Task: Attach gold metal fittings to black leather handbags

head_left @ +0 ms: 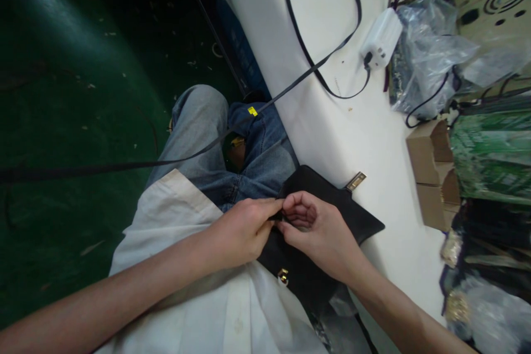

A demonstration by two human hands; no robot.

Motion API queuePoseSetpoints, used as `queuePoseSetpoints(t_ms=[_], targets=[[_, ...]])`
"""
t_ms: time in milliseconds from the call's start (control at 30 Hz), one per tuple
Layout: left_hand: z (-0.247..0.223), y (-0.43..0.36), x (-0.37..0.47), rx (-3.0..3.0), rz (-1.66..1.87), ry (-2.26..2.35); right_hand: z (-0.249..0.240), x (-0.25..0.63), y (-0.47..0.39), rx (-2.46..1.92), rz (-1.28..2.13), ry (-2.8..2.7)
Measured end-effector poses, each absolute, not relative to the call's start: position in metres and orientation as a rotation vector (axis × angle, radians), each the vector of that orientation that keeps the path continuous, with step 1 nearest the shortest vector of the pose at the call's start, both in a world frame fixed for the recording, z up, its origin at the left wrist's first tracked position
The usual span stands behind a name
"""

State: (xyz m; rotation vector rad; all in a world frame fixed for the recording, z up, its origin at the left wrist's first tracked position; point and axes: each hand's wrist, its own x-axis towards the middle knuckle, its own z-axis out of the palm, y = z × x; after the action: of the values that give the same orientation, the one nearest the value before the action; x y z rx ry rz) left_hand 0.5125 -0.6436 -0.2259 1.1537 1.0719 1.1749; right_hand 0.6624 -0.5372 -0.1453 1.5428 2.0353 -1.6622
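A black leather-like bag (360,215) lies across my lap and the edge of the white table. A metal tab (355,181) sticks out from its far edge, and a gold-coloured clasp (282,275) shows near my shirt. My left hand (243,232) is closed, with thumb and fingers pinching a small dark part of the bag. Tip to tip with it, my right hand (315,227) has its fingers curled and its thumb and forefinger pinched at the same spot. Fingertips hide most of that part, so its exact shape cannot be told.
On the white table (332,138) are a looped black cord (319,69), a white power adapter (381,38), clear plastic bags (431,50) and an open cardboard box (431,177). A green package (493,149) stands behind the box. The cord crosses above my knees toward the left.
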Motion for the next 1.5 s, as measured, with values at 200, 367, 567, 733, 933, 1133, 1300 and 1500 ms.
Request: queuePoseSetpoints(t_ms=[200, 367, 567, 733, 933, 1133, 1300, 1500], targets=[[-0.222, -0.642, 0.512, 1.036, 1.188, 1.058, -0.145, 0.662, -0.535, 1.546, -1.645, 2.001], [-0.224, -0.641, 0.513, 0.984, 1.209, 1.047, -0.147, 0.662, -0.534, 1.543, -1.635, 1.981], [-0.225, -0.639, 0.507, 0.988, 1.162, 1.061, -0.149, 0.660, -0.534, 1.592, -1.626, 1.946], [-0.227, -0.637, 0.501, 0.968, 1.146, 0.983, -0.150, 0.657, -0.535, 1.618, -1.632, 1.936], [-0.231, -0.632, 0.501, 0.917, 1.134, 0.956, -0.154, 0.658, -0.534, 1.637, -1.640, 1.929], [-0.234, -0.631, 0.507, 0.902, 1.124, 1.070, -0.148, 0.653, -0.528, 1.647, -1.638, 1.832], [-0.223, -0.636, 0.515, 0.881, 1.126, 1.141, -0.148, 0.649, -0.529, 1.642, -1.607, 1.929], [-0.206, -0.643, 0.510, 0.833, 1.127, 1.088, -0.146, 0.650, -0.531, 1.595, -1.612, 1.959]])
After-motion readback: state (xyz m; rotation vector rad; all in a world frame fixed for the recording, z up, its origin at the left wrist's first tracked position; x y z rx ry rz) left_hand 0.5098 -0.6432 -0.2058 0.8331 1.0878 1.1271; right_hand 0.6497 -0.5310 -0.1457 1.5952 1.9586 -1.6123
